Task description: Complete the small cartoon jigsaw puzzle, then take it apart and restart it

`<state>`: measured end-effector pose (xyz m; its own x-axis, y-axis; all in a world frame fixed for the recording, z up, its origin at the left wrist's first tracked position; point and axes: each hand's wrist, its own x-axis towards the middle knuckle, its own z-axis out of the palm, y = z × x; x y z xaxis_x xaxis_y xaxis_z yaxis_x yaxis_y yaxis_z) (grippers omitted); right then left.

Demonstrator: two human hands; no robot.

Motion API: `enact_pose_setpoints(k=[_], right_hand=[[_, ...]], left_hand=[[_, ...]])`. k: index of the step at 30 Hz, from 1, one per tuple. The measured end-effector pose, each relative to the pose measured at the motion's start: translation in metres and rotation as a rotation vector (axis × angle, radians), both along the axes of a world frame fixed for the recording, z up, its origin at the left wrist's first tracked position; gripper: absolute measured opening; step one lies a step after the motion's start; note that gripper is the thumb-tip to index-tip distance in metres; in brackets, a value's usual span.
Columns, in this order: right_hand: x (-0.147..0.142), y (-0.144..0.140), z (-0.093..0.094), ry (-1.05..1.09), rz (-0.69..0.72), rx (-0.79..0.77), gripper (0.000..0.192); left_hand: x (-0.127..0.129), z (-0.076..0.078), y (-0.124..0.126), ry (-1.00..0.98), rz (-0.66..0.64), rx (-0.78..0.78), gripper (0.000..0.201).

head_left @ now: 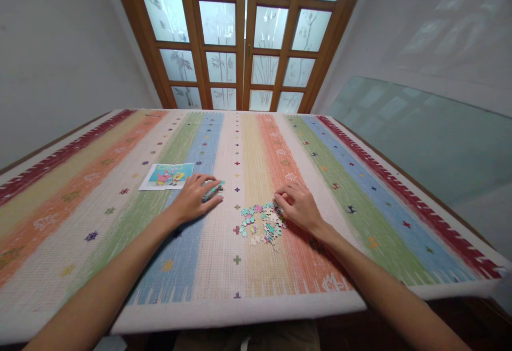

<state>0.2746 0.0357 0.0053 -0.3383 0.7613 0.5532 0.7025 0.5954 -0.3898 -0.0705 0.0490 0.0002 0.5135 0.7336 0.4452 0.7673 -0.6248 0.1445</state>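
My left hand [195, 197] rests on the cloth with its fingers apart, curved around a small cluster of teal puzzle pieces [218, 186]. That cluster is partly hidden under the fingers. My right hand [299, 205] is at the right edge of a loose pile of jigsaw puzzle pieces [262, 223]. Its thumb and fingers are curled together in a pinch, and I cannot see what is between them. The pile is mixed teal, pink and pale pieces. Just behind my left hand lies a picture card [166, 176] with cartoon figures on it.
A striped, patterned tablecloth [152, 223] covers the wide table, whose front edge is close to my body. Beyond the far edge stands a wooden door with frosted panes [244, 41]. A glass panel [420, 143] leans by the right wall.
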Motion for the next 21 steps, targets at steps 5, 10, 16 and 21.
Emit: enact_pose_setpoints(k=[5, 10, 16, 21], right_hand=[[0.004, 0.004, -0.001, 0.034, 0.012, -0.061, 0.015], [0.007, 0.005, 0.002, 0.056, 0.093, -0.165, 0.015], [0.006, 0.002, 0.003, -0.009, 0.243, -0.234, 0.012], [0.002, -0.002, 0.005, -0.064, 0.281, -0.316, 0.007]], left_hand=[[0.003, -0.008, 0.003, 0.060, 0.026, -0.002, 0.034], [0.000, -0.009, 0.004, 0.062, 0.046, -0.014, 0.034], [0.006, -0.005, 0.000, 0.003, 0.008, -0.005, 0.033], [0.032, 0.002, -0.017, -0.074, -0.137, -0.008, 0.028]])
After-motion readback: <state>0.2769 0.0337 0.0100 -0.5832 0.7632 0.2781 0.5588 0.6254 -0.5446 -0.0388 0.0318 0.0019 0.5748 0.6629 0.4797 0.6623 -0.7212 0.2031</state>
